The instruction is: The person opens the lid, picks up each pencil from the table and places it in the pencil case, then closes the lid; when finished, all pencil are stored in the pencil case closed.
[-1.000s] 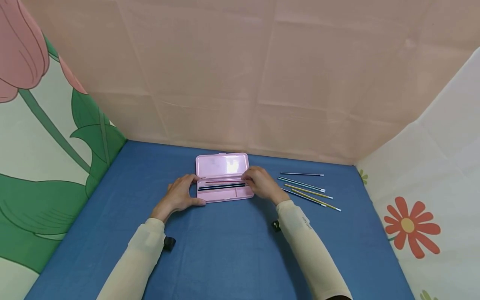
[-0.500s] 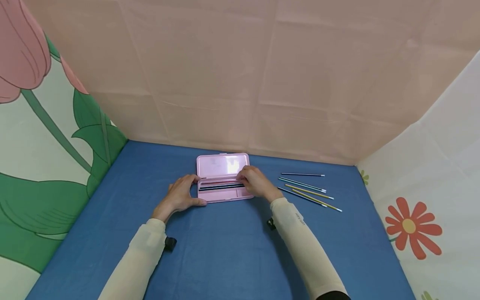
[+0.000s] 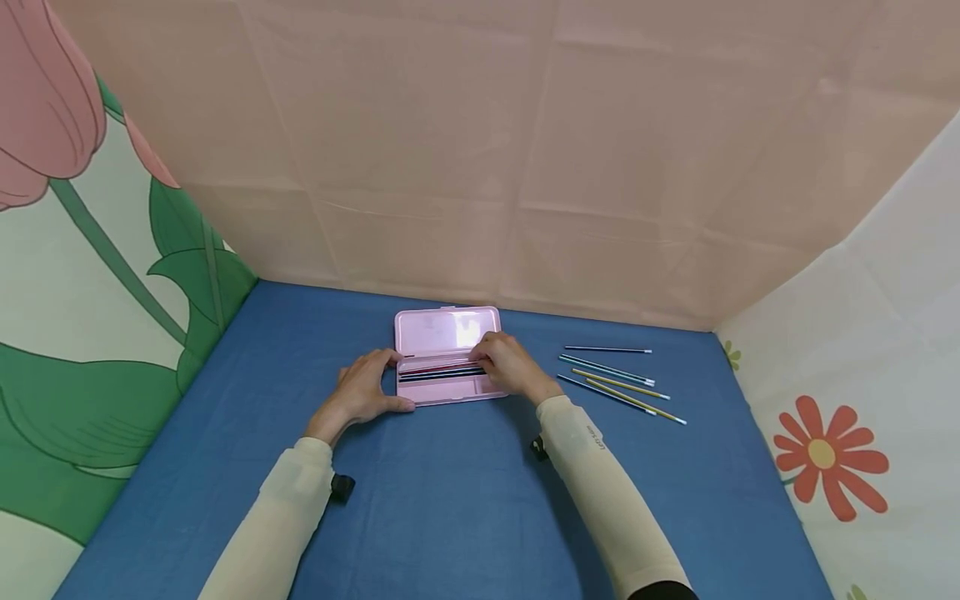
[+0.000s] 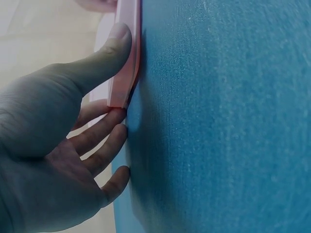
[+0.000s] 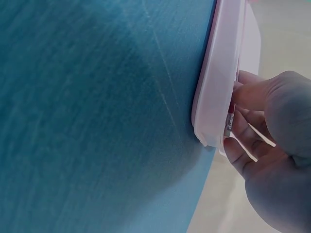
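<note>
A pink pencil case (image 3: 450, 389) lies on the blue cloth with its lid (image 3: 427, 332) raised at the back. Dark pencils (image 3: 435, 376) lie lengthwise in its tray, and a red pencil (image 3: 431, 367) shows behind them. My left hand (image 3: 362, 390) holds the case's left end, thumb on the front wall and fingers around the back corner. Over the tray's right part, my right hand (image 3: 506, 365) pinches the red pencil, whose silver-banded end (image 5: 229, 124) shows below the thumb in the right wrist view. The fingers hide some of that pencil.
Right of the case lie several loose pencils: a dark one (image 3: 607, 349) at the back, teal ones (image 3: 603, 368), yellow ones (image 3: 633, 400) and another dark one (image 3: 600, 392) in front. A beige cloth wall (image 3: 420, 208) rises behind the blue cloth (image 3: 450, 500).
My right hand has moved slightly left over the tray and lower, with the red pencil now lying within the case. The left hand keeps its place on the case.
</note>
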`<state>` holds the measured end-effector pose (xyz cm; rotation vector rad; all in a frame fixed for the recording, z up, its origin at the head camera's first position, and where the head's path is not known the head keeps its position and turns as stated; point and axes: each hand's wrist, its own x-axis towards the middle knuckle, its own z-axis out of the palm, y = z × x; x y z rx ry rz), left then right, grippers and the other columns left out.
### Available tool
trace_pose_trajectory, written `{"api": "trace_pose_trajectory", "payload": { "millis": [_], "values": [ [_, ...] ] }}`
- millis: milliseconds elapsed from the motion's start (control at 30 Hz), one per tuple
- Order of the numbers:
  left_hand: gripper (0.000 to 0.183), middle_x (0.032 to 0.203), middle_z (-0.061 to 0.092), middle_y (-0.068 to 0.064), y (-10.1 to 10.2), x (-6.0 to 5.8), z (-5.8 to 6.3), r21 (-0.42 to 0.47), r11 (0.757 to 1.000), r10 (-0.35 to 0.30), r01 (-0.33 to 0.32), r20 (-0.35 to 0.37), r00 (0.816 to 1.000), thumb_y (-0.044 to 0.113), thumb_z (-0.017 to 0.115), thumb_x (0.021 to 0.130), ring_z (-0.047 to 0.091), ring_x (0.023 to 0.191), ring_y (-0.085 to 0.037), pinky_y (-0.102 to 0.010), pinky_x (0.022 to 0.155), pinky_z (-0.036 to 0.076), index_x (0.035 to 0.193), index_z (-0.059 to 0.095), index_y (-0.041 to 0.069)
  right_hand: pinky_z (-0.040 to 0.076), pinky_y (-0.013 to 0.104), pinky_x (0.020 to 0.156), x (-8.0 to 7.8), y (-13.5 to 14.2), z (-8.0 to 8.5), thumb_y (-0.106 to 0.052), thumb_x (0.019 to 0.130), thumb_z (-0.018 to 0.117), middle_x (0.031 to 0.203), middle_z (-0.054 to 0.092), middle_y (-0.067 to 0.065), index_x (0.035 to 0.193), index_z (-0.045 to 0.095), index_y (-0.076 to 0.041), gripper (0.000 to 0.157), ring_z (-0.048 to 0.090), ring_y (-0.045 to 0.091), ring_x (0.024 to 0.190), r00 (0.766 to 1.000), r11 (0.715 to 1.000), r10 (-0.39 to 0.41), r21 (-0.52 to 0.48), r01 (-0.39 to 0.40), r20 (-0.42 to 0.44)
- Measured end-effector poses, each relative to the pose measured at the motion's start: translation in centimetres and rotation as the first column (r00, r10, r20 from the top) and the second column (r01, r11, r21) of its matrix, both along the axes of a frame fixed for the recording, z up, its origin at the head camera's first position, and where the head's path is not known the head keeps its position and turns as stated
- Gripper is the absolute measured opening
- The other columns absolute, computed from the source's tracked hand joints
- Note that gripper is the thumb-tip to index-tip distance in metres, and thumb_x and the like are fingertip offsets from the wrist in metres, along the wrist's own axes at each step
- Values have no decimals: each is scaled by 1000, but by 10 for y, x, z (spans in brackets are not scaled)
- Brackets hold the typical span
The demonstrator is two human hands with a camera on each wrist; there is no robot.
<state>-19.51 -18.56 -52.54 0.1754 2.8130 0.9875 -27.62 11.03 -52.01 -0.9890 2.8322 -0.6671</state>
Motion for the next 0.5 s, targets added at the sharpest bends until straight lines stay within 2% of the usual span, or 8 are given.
{"api": "trace_pose_trajectory", "payload": {
  "millis": [500],
  "values": [
    [85, 162, 60, -26, 1, 2, 0, 5, 1000, 6, -5, -22, 1000, 36, 100, 88, 51, 153, -50, -76, 127, 29, 155, 59, 4, 62, 47, 110, 1, 2, -4, 2, 104, 75, 116, 86, 9, 117, 88, -7, 21, 75, 29, 111, 998, 1000, 15, -12, -16, -56]
  ]
}}
